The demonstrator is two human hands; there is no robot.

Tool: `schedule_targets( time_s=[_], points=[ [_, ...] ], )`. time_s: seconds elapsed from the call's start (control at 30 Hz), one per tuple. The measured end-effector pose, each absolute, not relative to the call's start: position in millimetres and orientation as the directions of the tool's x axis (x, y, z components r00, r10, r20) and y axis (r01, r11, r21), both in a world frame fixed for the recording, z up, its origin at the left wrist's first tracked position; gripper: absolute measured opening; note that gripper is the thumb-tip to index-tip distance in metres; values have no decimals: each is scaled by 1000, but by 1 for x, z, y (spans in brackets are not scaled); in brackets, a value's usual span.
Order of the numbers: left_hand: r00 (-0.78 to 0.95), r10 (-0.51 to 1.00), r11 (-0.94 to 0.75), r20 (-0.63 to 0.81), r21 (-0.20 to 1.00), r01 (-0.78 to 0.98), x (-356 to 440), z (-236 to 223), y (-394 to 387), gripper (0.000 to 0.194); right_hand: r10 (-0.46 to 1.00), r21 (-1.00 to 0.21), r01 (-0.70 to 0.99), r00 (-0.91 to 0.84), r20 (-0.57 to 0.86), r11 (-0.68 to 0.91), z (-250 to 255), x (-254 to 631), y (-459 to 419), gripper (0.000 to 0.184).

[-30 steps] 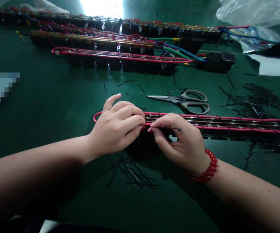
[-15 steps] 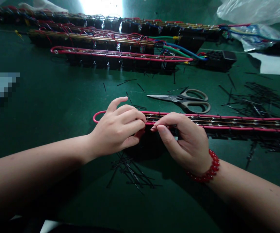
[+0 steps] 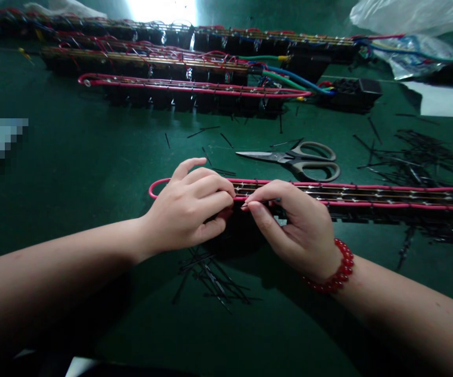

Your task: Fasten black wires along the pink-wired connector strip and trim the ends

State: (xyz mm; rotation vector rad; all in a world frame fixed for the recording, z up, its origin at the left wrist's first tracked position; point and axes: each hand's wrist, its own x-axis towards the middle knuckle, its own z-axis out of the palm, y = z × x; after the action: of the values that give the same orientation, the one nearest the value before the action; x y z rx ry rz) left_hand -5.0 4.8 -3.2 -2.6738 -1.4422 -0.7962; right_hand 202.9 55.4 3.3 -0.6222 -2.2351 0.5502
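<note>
A long black strip with brass rails [image 3: 352,195], edged by a loop of red wire [image 3: 154,188], lies across the table before me. Curled over its left part is my left hand [image 3: 195,207], index finger and thumb closed at the near edge, little finger raised. What lies right under those fingertips is hidden. Close beside it, my right hand [image 3: 299,225] pinches a thin black cable tie [image 3: 263,201] between thumb and index finger, its tip at the near red wire. Loose black cable ties [image 3: 214,280] lie on the table just below the hands.
Beyond the strip rest scissors [image 3: 289,157] with grey-black handles. A heap of black ties [image 3: 418,157] lies at right. Several wired strips [image 3: 195,89] stand farther back, with plastic bags [image 3: 410,18] and white paper [image 3: 446,99] at the back right.
The right hand has shifted slightly left and up, and the cable tie in it is tilted a little differently. The left hand stays nearly in place. The whole view has shifted a little.
</note>
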Motion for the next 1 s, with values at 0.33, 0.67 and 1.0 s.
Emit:
schedule_targets(
  time_s=[0.33, 0.67, 1.0],
  points=[
    [482, 765, -603, 427, 213, 769, -6, -3, 6, 13, 455, -454, 205, -698, 553, 867, -1, 201, 61, 4],
    [511, 743, -620, 433, 156, 769, -6, -5, 7, 14, 419, -415, 208, -742, 523, 886, -2, 200, 62, 11],
    [529, 715, -640, 458, 125, 758, -7, -7, 8, 8, 390, -401, 176, -736, 553, 899, -4, 201, 63, 8]
  ],
)
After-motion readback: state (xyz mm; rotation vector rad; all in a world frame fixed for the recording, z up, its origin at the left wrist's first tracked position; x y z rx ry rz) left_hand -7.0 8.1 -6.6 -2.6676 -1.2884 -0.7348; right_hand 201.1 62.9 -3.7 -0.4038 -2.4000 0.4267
